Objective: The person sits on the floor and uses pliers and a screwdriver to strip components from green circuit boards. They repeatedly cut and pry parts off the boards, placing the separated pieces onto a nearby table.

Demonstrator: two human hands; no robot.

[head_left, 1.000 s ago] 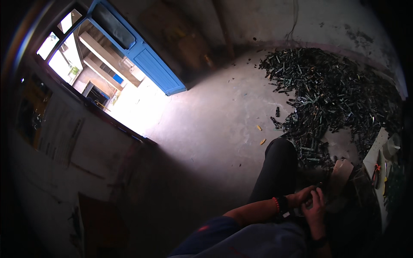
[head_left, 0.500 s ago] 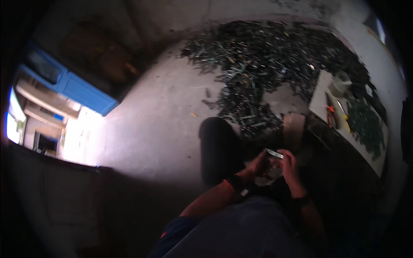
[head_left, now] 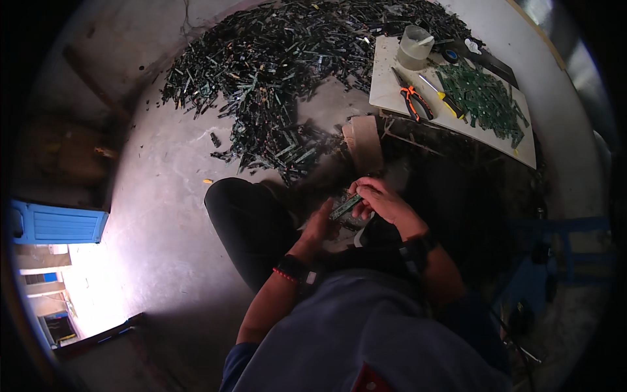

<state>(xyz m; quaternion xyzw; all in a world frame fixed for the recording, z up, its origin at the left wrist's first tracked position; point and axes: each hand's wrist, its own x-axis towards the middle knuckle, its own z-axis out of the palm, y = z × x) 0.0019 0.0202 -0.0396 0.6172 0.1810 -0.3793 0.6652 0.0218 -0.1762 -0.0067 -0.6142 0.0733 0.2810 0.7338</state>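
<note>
In front of my body, between my knees, a narrow green circuit-board strip (head_left: 345,207) slants up to the right. My left hand (head_left: 319,224) is closed on its lower end. My right hand (head_left: 382,198) pinches the upper end, with the thumb on top and the other fingers curled below. Beneath the hands, the shadow hides most of what lies there; a few small pale pieces show. An upright brown block (head_left: 366,145) stands just beyond my right hand.
A large heap of dark narrow strips (head_left: 268,85) covers the far floor. At the right, a pale board (head_left: 385,91) bears orange-handled pliers (head_left: 414,98), a yellow-handled screwdriver (head_left: 449,102), a translucent tub (head_left: 414,52), black tape (head_left: 450,55) and several green circuit boards (head_left: 480,98).
My view has turned right, so the heap and the pale board sit farther left and higher. The strip has tilted from sloping down rightward to sloping up rightward; both hands still hold it.
</note>
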